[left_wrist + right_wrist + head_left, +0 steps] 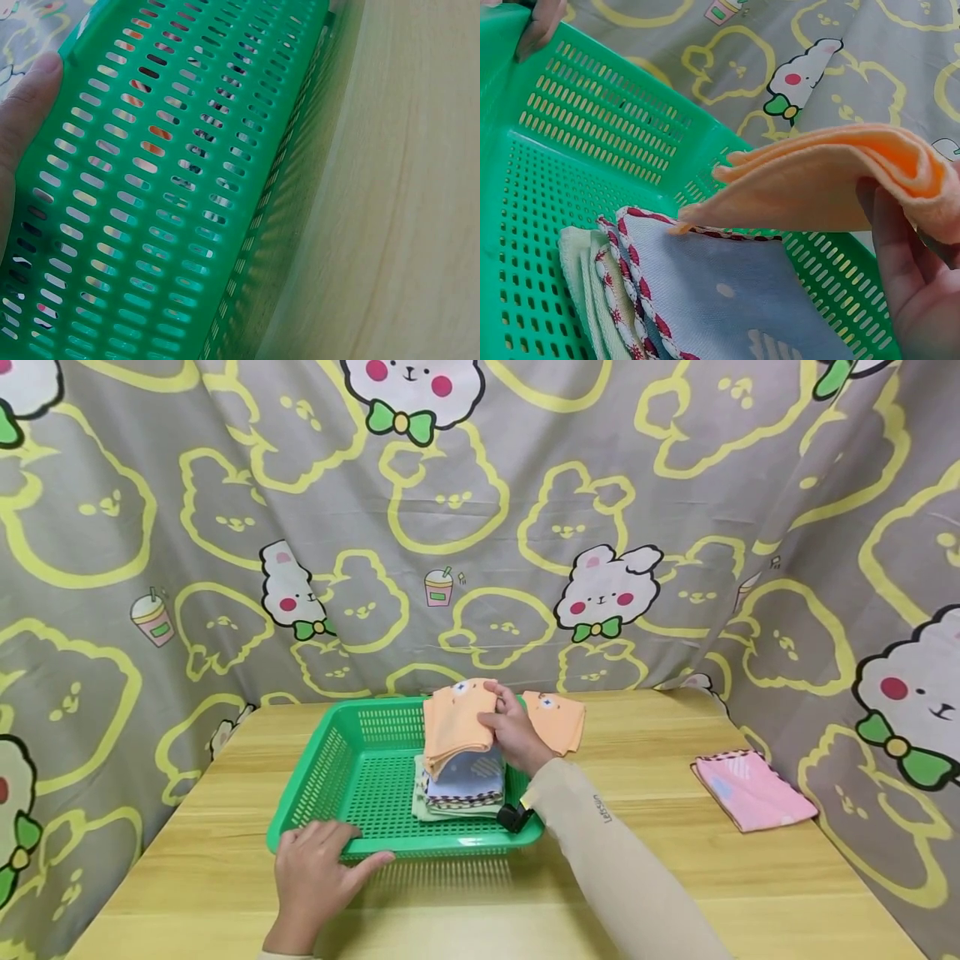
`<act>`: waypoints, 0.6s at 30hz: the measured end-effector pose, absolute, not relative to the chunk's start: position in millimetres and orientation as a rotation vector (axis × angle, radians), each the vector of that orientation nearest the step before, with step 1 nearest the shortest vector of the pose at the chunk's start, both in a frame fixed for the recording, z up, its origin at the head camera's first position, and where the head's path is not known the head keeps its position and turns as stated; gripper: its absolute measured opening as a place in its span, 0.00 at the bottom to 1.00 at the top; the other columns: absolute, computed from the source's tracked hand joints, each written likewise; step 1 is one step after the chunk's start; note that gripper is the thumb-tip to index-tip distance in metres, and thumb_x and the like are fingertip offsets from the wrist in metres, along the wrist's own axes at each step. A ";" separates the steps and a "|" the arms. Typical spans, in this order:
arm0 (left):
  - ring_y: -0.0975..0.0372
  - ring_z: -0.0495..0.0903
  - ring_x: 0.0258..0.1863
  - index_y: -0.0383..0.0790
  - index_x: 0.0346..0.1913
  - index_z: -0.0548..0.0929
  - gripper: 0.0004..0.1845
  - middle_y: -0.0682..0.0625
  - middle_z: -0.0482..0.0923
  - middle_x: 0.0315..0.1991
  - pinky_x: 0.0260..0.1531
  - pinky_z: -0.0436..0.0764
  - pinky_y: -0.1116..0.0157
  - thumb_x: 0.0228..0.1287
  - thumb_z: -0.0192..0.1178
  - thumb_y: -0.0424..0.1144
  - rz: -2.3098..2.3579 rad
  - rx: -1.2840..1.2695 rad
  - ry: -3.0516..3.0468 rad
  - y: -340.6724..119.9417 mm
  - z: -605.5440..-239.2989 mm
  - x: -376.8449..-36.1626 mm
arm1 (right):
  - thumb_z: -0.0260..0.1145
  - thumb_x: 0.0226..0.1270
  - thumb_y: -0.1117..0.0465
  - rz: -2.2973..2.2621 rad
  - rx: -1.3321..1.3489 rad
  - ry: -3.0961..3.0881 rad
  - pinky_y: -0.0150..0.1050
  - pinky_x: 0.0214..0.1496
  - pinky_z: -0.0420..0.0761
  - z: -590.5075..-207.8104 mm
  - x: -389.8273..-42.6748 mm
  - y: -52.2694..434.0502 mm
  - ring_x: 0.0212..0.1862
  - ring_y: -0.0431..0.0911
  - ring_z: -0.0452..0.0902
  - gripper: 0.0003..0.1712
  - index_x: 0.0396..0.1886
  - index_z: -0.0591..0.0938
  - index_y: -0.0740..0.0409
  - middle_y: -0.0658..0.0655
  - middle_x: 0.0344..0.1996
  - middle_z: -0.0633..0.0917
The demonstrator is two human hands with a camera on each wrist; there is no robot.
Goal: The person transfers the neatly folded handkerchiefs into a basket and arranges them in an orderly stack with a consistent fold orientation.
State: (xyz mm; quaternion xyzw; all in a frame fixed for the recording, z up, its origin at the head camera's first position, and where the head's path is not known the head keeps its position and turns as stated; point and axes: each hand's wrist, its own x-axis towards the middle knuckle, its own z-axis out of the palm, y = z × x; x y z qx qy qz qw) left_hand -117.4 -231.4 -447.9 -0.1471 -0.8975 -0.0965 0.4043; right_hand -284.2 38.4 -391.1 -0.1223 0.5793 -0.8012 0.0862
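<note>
My right hand pinches a folded orange towel between thumb and fingers, above the right side of a green plastic basket. Beneath it, inside the basket, a folded pale blue towel with a dark red and white stitched edge lies on light green towels. One corner of the orange towel comes down right at the blue towel's edge in the right wrist view. At the near left corner, my left hand grips the basket rim, fingers over the edge and thumb outside.
Behind the basket's right side, another orange towel lies on the wooden table, partly hidden by my right hand. A folded pink towel lies farther right. A grey patterned curtain hangs around the table's back and sides.
</note>
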 end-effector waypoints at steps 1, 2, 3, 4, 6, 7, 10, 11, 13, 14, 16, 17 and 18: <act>0.53 0.80 0.27 0.44 0.25 0.82 0.38 0.50 0.82 0.25 0.29 0.65 0.56 0.49 0.51 0.79 -0.243 -0.372 -2.264 -231.4 -447.9 -117.6 | 0.51 0.69 0.76 -2.382 -0.366 1.722 0.33 0.27 0.79 -391.1 -284.5 38.8 0.36 0.45 0.83 0.34 0.72 0.57 0.58 0.67 0.66 0.68; 0.53 0.80 0.27 0.44 0.25 0.82 0.38 0.50 0.82 0.25 0.29 0.65 0.56 0.49 0.51 0.79 -0.242 -0.372 -2.262 -231.4 -447.8 -117.7 | 0.51 0.69 0.76 -2.374 -0.369 1.719 0.34 0.28 0.80 -391.0 -284.4 39.1 0.37 0.45 0.83 0.33 0.72 0.57 0.58 0.67 0.65 0.68; 0.53 0.80 0.27 0.44 0.25 0.82 0.38 0.50 0.82 0.25 0.30 0.65 0.56 0.49 0.51 0.79 -0.241 -0.371 -2.262 -231.4 -447.9 -117.9 | 0.52 0.69 0.76 -2.364 -0.370 1.718 0.34 0.30 0.81 -390.9 -284.2 39.5 0.39 0.46 0.83 0.33 0.72 0.58 0.58 0.67 0.65 0.69; 0.52 0.80 0.27 0.44 0.25 0.82 0.39 0.50 0.82 0.25 0.30 0.65 0.56 0.49 0.50 0.80 -0.244 -0.371 -2.262 -231.3 -447.9 -118.0 | 0.52 0.69 0.75 -2.354 -0.375 1.717 0.35 0.31 0.81 -390.5 -283.8 39.8 0.40 0.46 0.83 0.33 0.71 0.58 0.58 0.67 0.65 0.69; 0.52 0.80 0.27 0.44 0.25 0.82 0.39 0.50 0.82 0.25 0.30 0.65 0.55 0.50 0.48 0.80 -0.245 -0.369 -2.260 -231.1 -448.4 -118.4 | 0.52 0.69 0.75 -2.335 -0.386 1.716 0.36 0.32 0.82 -390.6 -283.3 40.5 0.41 0.47 0.82 0.32 0.71 0.59 0.59 0.67 0.64 0.69; 0.52 0.80 0.27 0.44 0.25 0.82 0.40 0.50 0.82 0.25 0.30 0.65 0.55 0.51 0.47 0.80 -0.246 -0.370 -2.258 -231.1 -448.5 -118.6 | 0.53 0.69 0.75 -2.325 -0.390 1.717 0.36 0.32 0.81 -390.7 -283.1 41.0 0.41 0.47 0.82 0.31 0.70 0.59 0.59 0.67 0.64 0.70; 0.52 0.80 0.27 0.44 0.25 0.82 0.40 0.50 0.82 0.25 0.30 0.65 0.55 0.51 0.46 0.80 -0.251 -0.371 -2.257 -231.0 -448.7 -118.5 | 0.53 0.70 0.74 -2.299 -0.408 1.718 0.36 0.31 0.81 -391.4 -283.0 41.7 0.39 0.46 0.82 0.30 0.70 0.60 0.59 0.67 0.65 0.69; 0.52 0.80 0.27 0.44 0.25 0.82 0.40 0.50 0.82 0.25 0.30 0.65 0.55 0.51 0.46 0.80 -0.249 -0.370 -2.258 -231.0 -448.8 -118.4 | 0.53 0.70 0.74 -2.295 -0.414 1.709 0.36 0.31 0.80 -391.8 -283.2 41.9 0.39 0.45 0.82 0.30 0.70 0.60 0.59 0.67 0.65 0.69; 0.52 0.80 0.28 0.44 0.25 0.82 0.40 0.50 0.82 0.25 0.30 0.65 0.56 0.51 0.47 0.81 -0.248 -0.368 -2.261 -231.2 -448.6 -118.2 | 0.53 0.70 0.73 -2.287 -0.430 1.685 0.35 0.30 0.79 -392.3 -283.4 41.9 0.36 0.44 0.82 0.31 0.70 0.59 0.59 0.67 0.65 0.68; 0.52 0.80 0.28 0.44 0.25 0.82 0.40 0.50 0.82 0.25 0.30 0.65 0.56 0.51 0.47 0.81 -0.246 -0.366 -2.264 -231.4 -448.5 -118.1 | 0.53 0.70 0.73 -2.281 -0.443 1.670 0.35 0.29 0.79 -392.5 -283.4 41.8 0.35 0.43 0.81 0.31 0.71 0.59 0.59 0.67 0.65 0.68; 0.52 0.80 0.28 0.44 0.25 0.82 0.40 0.50 0.82 0.25 0.30 0.65 0.56 0.50 0.47 0.81 -0.243 -0.363 -2.270 -231.7 -448.3 -117.9 | 0.53 0.71 0.73 -2.267 -0.471 1.639 0.34 0.29 0.78 -392.9 -283.2 42.2 0.32 0.42 0.81 0.32 0.72 0.57 0.59 0.68 0.65 0.68; 0.52 0.80 0.28 0.44 0.25 0.82 0.40 0.50 0.82 0.25 0.30 0.65 0.56 0.50 0.47 0.81 -0.242 -0.362 -2.273 -231.7 -448.1 -117.8 | 0.53 0.71 0.72 -2.258 -0.487 1.624 0.34 0.28 0.78 -393.2 -283.1 42.4 0.31 0.42 0.80 0.33 0.73 0.56 0.58 0.68 0.64 0.69; 0.52 0.80 0.28 0.44 0.25 0.82 0.40 0.50 0.82 0.25 0.30 0.65 0.56 0.50 0.47 0.81 -0.240 -0.360 -2.274 -231.8 -447.9 -117.6 | 0.53 0.72 0.72 -2.247 -0.503 1.616 0.34 0.28 0.77 -393.4 -282.9 42.7 0.30 0.42 0.80 0.34 0.74 0.55 0.57 0.68 0.64 0.69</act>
